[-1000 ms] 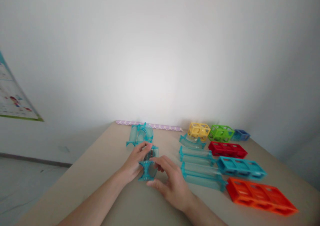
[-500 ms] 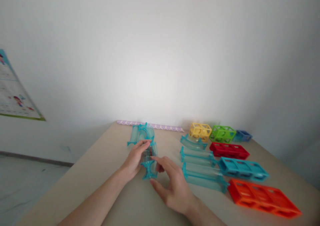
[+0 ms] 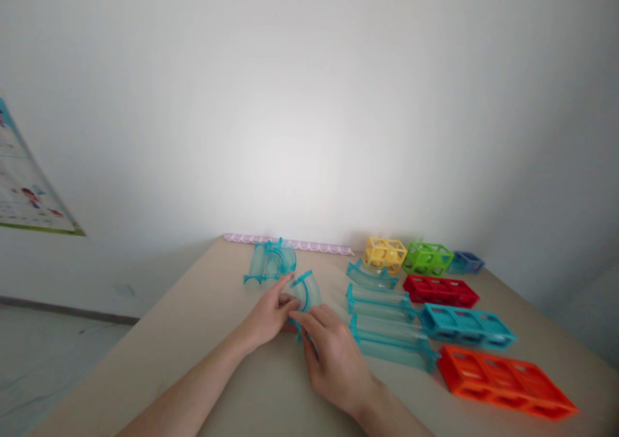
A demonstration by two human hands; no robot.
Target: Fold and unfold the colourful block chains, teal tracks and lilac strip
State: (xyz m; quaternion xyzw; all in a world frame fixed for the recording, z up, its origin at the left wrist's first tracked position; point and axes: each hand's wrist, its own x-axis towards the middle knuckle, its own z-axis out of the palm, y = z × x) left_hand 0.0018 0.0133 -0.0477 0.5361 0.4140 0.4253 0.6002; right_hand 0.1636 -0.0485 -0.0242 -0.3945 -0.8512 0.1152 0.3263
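Curved clear-teal piece (image 3: pixel 312 287) is at the middle of the tabletop (image 3: pixel 217 321), lifted or resting I can't tell, near end between both hands: left hand (image 3: pixel 268 314) half curled on it, index stretched out, right hand (image 3: pixel 338 353) pinched nearly closed on that end, exact fingertip contact hidden. Looks like thin hard plastic, so probably light, stiff, slick, could crack if twisted; I'd grip the ridged ends, not squeeze the curved wall. Beyond, left: teal assembly (image 3: pixel 271 260); right: straight teal channels (image 3: pixel 382 303), then orange frame (image 3: pixel 507 382).
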